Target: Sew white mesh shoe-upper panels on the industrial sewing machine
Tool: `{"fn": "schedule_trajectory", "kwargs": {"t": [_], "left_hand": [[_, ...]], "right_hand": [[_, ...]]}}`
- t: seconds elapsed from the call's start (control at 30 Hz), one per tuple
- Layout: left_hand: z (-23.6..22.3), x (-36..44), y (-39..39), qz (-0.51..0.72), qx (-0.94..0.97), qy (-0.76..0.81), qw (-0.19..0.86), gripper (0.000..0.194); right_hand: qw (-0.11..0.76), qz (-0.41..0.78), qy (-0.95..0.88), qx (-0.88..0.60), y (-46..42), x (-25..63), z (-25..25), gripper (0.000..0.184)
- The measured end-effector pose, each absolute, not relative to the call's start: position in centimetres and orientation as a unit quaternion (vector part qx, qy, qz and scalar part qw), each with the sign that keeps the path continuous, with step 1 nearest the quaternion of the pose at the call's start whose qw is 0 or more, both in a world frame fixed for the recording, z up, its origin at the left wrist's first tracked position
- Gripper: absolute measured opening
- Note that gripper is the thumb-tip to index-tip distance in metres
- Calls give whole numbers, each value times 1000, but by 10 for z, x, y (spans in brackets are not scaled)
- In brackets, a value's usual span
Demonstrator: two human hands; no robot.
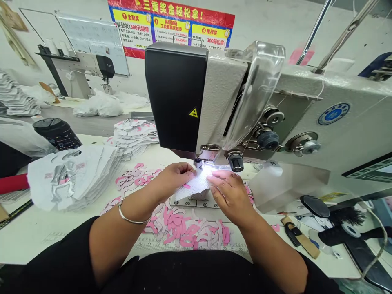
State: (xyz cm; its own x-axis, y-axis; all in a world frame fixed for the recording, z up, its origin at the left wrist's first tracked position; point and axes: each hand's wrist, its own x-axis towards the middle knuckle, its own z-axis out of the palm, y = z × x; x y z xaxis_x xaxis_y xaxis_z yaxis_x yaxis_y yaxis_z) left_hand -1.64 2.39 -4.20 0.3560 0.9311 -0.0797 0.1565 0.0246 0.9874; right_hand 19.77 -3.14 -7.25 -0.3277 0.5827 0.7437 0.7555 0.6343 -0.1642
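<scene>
A white textured fabric piece (196, 185) with a bit of pink on it lies under the lit needle area of a sewing machine (228, 106). My left hand (176, 177) pinches its left edge between thumb and fingers, close to the presser foot (198, 164). Flat on the fabric's right side rests my right hand (231, 194), its fingers stretched out and slightly apart. The needle tip is lost in the lamp's glare. Below the fabric, part of the metal plate (190, 203) shows.
Many small pink and white cut strips (190, 228) litter the table around the machine. To the left stand stacked white printed pieces (73, 179), another pile (134, 132) and a dark tumbler (58, 132). A brush (346, 218) and other tools lie at right.
</scene>
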Motion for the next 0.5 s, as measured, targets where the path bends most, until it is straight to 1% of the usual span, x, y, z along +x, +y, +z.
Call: {"fn": "schedule_trajectory", "kwargs": {"t": [0.2, 0.27, 0.33, 0.4, 0.47, 0.5], "left_hand": [[-47, -15, 29, 379, 595, 407, 580, 23], [-49, -23, 29, 405, 600, 412, 554, 24], [-52, -39, 29, 449, 604, 451, 479, 26], [-56, -62, 33, 488, 597, 520, 369, 28], [-64, -87, 39, 469, 587, 605, 262, 31], [-70, -99, 42, 426, 592, 647, 222, 31]], "right_hand": [[442, -115, -793, -404, -20, 199, -87, 35], [446, -115, -793, -399, -21, 200, -91, 39], [457, -120, -792, -387, -25, 203, -95, 44], [474, -127, -791, -365, -32, 208, -101, 48], [479, -108, -804, -335, -38, 212, -109, 49], [473, -82, -816, -322, -40, 213, -113, 48]]}}
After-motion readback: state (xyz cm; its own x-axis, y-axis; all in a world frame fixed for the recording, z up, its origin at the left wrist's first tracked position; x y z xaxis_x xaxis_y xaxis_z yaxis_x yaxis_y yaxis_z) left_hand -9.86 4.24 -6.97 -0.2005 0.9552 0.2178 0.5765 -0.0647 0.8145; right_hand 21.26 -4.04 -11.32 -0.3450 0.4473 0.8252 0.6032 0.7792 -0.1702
